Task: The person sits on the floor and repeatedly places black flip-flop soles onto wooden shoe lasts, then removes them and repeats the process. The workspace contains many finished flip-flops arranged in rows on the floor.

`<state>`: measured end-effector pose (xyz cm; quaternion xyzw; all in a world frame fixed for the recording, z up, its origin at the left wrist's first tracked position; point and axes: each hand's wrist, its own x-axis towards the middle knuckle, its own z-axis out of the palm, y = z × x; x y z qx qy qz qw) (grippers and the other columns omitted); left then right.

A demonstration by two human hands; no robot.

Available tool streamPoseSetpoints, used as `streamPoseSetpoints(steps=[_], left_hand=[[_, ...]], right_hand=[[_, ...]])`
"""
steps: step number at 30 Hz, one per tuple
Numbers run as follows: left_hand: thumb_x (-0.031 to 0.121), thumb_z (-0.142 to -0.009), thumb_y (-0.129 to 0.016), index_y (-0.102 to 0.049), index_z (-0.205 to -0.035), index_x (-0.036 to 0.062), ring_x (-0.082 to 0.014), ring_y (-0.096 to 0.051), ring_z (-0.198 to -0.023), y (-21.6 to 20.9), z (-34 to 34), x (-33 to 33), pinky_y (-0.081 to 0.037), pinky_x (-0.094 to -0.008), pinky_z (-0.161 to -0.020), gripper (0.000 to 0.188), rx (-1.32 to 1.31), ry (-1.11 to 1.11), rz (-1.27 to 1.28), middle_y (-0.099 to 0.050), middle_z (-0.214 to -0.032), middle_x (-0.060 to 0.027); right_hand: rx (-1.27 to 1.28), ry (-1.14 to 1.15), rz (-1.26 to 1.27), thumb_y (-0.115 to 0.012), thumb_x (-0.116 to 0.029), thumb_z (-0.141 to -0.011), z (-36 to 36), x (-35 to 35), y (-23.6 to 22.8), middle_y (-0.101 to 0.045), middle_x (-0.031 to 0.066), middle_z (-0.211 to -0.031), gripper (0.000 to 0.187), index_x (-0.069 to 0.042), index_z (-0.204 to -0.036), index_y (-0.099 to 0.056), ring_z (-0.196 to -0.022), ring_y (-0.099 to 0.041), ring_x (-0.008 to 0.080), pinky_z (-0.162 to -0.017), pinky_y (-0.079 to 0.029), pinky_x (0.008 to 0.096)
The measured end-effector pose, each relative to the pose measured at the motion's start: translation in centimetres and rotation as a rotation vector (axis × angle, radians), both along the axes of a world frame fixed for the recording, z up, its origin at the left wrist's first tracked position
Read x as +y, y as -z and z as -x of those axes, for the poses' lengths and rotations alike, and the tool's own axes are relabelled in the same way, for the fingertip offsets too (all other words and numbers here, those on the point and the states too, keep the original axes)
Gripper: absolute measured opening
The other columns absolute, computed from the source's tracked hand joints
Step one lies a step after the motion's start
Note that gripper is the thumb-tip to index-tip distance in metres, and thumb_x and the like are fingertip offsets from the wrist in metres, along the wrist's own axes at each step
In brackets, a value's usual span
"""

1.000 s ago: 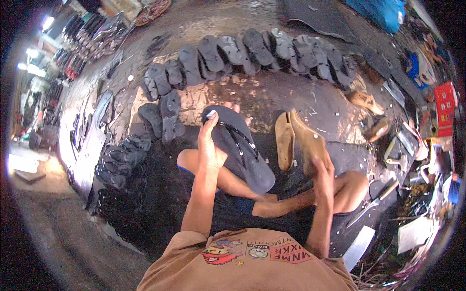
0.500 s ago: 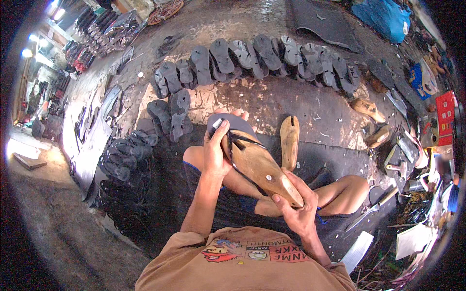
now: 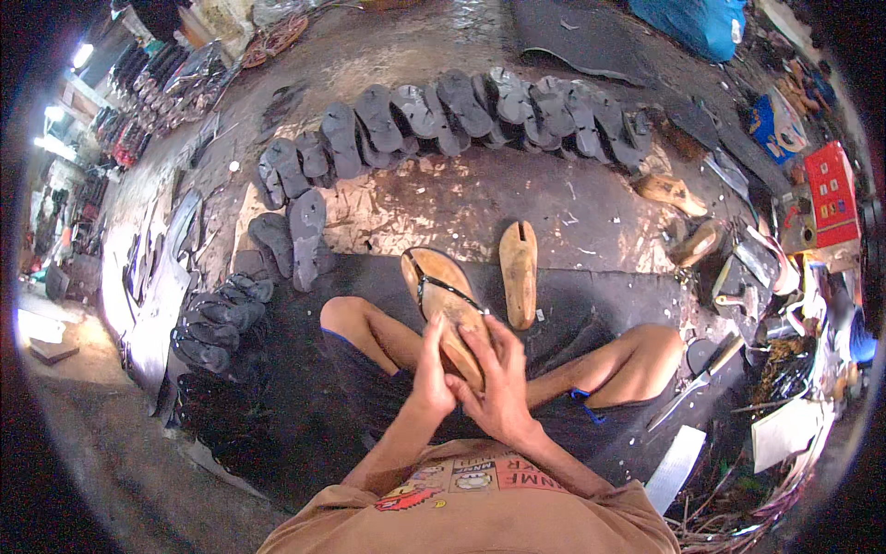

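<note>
Before me, both hands hold a wooden shoe last (image 3: pixel 454 300) fitted with a black thong strap (image 3: pixel 422 284). A dark sole edge shows along the toe end, and most of the sole underneath is hidden. My left hand (image 3: pixel 432 374) is closed along the left side near the heel. From the other side my right hand (image 3: pixel 498 374) wraps the heel end, its fingers lying over the top of the wood. A second wooden last (image 3: pixel 519 277), slotted at its far end, lies on the dark mat just to the right, touched by neither hand.
A curved row of grey sandal soles (image 3: pixel 457 103) stands beyond the mat. More soles (image 3: pixel 221 319) are piled at the left. On the right lie two further lasts (image 3: pixel 669 194), a knife (image 3: pixel 706 377), a red box (image 3: pixel 832 194) and scraps. A blue bag (image 3: pixel 692 26) sits far right.
The strapped last has come closer to my body and stands steeper. My left hand has moved from the toe end to the heel, beside my right hand.
</note>
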<state>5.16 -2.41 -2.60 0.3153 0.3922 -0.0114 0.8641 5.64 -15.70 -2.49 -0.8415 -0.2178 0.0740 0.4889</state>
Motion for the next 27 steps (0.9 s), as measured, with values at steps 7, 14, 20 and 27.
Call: streamPoseSetpoints(steps=[7,14,20,27], left_hand=[[0.06,-0.102,-0.056,-0.056,-0.144,0.0028,-0.0278,-0.073,-0.115,-0.6,3.9,2.7,-0.058,-0.045,-0.102,0.071,-0.199,0.041,0.099,-0.072,-0.129,-0.0142],[0.079,-0.093,-0.052,-0.057,-0.146,-0.0034,-0.043,-0.07,-0.115,-0.4,5.3,2.9,-0.057,-0.0567,-0.1,0.098,-0.328,0.155,0.342,-0.068,-0.134,-0.0273],[0.048,-0.078,-0.08,-0.042,-0.158,-0.0053,-0.0335,-0.063,-0.13,-3.2,5.8,2.2,-0.051,-0.0469,-0.112,0.103,-0.457,0.464,0.088,-0.061,-0.145,-0.0212],[0.033,-0.097,-0.075,-0.046,-0.151,-0.006,-0.0253,-0.056,-0.132,-4.6,-0.5,-0.6,-0.045,-0.0405,-0.113,0.073,-0.325,0.391,-0.559,-0.061,-0.138,-0.0179]], right_hand=[[0.609,-0.022,-0.404,-0.045,-0.04,-0.119,-1.5,-3.3,3.2,-0.073,0.0123,-0.111,0.048,0.0,-0.125,-0.07,-0.109,-0.064,0.0195,-0.102,-0.051,0.041],[1.135,-0.055,-0.758,-0.06,-0.049,-0.112,1.2,-3.7,0.9,-0.051,-0.0087,-0.063,0.048,-0.015,-0.079,-0.063,-0.052,-0.039,0.0029,-0.048,-0.027,0.0256],[1.275,0.055,-0.987,-0.068,-0.042,-0.108,2.7,-3.5,0.7,-0.074,0.0074,-0.127,0.046,-0.008,-0.14,-0.066,-0.111,-0.072,0.0202,-0.094,-0.059,0.0372],[0.867,0.3,-1.043,-0.067,-0.025,-0.109,1.2,-2.5,2.4,-0.074,0.0141,-0.124,0.057,-0.009,-0.159,-0.045,-0.111,-0.073,0.0243,-0.102,-0.058,0.0426]])
